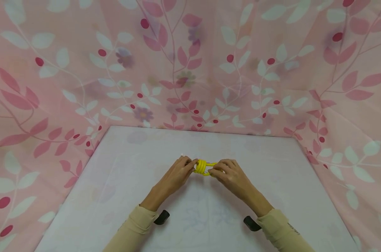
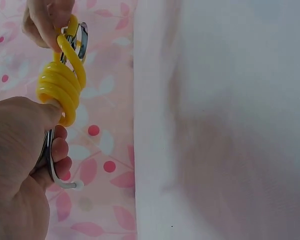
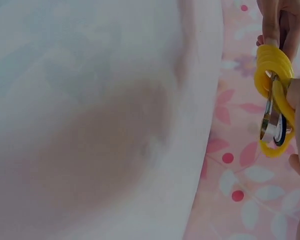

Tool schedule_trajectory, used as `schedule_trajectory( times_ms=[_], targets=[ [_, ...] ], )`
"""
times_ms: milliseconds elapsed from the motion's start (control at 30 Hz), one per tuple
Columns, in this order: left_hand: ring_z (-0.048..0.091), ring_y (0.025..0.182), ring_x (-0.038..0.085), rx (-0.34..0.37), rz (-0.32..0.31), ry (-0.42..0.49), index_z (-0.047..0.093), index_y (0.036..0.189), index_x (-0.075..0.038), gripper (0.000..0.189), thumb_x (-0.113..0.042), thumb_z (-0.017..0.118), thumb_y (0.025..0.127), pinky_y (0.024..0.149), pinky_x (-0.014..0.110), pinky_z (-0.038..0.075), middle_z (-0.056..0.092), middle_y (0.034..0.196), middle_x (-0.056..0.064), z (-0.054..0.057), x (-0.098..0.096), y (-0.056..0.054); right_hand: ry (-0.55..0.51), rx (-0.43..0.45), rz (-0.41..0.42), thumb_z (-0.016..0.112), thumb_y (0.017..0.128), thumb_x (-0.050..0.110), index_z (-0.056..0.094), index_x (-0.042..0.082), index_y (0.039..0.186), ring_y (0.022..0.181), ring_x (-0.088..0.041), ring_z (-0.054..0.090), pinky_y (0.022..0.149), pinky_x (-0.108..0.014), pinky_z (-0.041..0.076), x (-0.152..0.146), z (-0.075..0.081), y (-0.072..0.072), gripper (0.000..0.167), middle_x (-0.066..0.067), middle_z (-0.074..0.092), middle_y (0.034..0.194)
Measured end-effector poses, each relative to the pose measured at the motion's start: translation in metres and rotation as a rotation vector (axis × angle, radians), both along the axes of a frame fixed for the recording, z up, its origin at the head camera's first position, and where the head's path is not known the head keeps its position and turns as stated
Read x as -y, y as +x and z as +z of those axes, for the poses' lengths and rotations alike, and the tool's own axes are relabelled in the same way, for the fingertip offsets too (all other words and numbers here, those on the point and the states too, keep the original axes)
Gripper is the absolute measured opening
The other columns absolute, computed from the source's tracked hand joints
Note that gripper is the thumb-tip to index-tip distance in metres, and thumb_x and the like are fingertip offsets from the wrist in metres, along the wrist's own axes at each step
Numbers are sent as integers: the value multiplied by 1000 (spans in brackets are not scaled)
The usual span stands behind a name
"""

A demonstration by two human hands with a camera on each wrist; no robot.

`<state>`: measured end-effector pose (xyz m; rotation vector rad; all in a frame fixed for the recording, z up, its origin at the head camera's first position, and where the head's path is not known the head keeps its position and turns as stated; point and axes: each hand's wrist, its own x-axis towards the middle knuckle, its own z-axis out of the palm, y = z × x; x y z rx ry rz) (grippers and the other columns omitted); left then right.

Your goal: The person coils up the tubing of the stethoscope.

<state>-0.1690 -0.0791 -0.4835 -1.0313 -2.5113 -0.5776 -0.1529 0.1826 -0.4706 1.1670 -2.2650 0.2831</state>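
A stethoscope with yellow tubing is held between both hands above the table, its tubing wound into a tight coil. My left hand grips the coil's left end and the metal ear tubes; one pale ear tip pokes out below the fingers in the left wrist view. At the other end, my right hand pinches the yellow loop that sticks out of the coil. Beside that loop, the silver-and-black chest piece shows in the right wrist view. Fingers partly hide both ends.
A white-covered table lies under the hands. Pink leaf-patterned cloth hangs behind and along both sides. Black devices sit at both wrists, by the beige sleeves.
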Motion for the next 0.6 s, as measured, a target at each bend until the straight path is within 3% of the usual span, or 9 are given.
schedule_trajectory(
  times_ms=[133, 267, 333, 433, 533, 600],
  targets=[
    [57, 89, 17, -3, 11, 6, 61, 131, -4, 46, -8, 73, 87, 105, 44, 47, 60, 101, 7, -1, 1, 0, 32, 60, -7, 77, 82, 16, 72, 16, 115, 109, -25, 58, 90, -39, 52, 0, 2, 4, 33, -6, 66, 112],
    [57, 90, 16, -3, 28, -4, 61, 132, -4, 47, -9, 74, 87, 104, 40, 48, 60, 101, 6, -2, 4, -2, -50, 120, -29, 81, 77, 22, 66, 13, 127, 115, -27, 56, 92, -44, 53, 0, 3, 4, 53, -12, 61, 126],
    [55, 89, 15, -3, 41, -16, 61, 132, -5, 47, -10, 73, 88, 101, 35, 50, 60, 101, 5, -4, 5, -4, -102, 205, -76, 86, 74, 27, 59, 13, 136, 118, -28, 55, 94, -46, 52, 0, 6, 1, 69, -13, 57, 133],
    [54, 90, 14, -15, 44, -30, 60, 133, -6, 47, -11, 72, 89, 103, 35, 49, 59, 102, 5, -7, 5, -6, -118, 406, -176, 88, 71, 37, 45, 14, 147, 121, -29, 55, 97, -49, 51, 5, 12, -7, 90, -12, 53, 139],
    [55, 89, 14, -38, 39, -42, 60, 133, -6, 47, -12, 73, 88, 108, 40, 45, 58, 102, 5, -11, 4, -5, -52, 598, -237, 83, 74, 47, 48, 12, 145, 116, -27, 59, 95, -48, 52, 13, 14, -14, 87, -11, 57, 136],
    [56, 89, 15, -48, 46, -53, 60, 133, -6, 48, -12, 74, 88, 108, 41, 45, 59, 101, 5, -15, 5, -2, -7, 676, -243, 81, 76, 47, 54, 10, 140, 110, -26, 62, 93, -45, 54, 18, 12, -17, 78, -10, 61, 130]
  ],
)
